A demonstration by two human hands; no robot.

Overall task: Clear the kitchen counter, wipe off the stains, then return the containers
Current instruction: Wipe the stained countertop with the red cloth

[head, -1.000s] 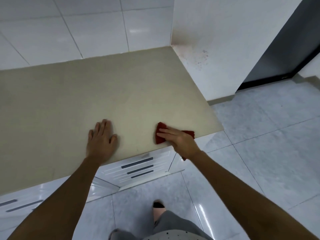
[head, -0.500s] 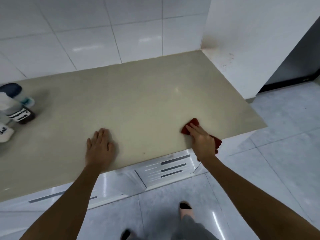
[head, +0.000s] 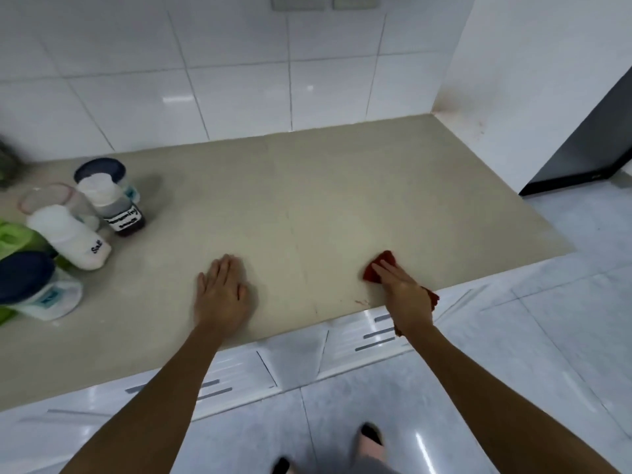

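Observation:
My right hand [head: 405, 295] presses a red cloth [head: 381, 266] onto the beige counter [head: 325, 206] near its front right edge; part of the cloth hangs over the edge. A small reddish stain [head: 361, 302] lies just left of that hand. My left hand [head: 222, 294] rests flat on the counter, fingers together, holding nothing. At the far left stands a cluster of containers: a white salt shaker [head: 71, 239], a dark labelled spice bottle [head: 116, 208], a clear jar with a dark blue lid [head: 102, 171] and another blue-lidded tub [head: 37, 289].
White tiled wall behind the counter, with wall sockets [head: 325, 1] at the top. A white side wall [head: 530, 80] closes the counter's right end, stained at its base. White drawers [head: 359, 336] sit below the counter. Green items [head: 13, 239] at the left edge. My feet stand on grey floor tiles.
The view has swung left and up, bringing the containers into sight. My right hand with the cloth has shifted slightly along the front edge. My left hand stays flat in place.

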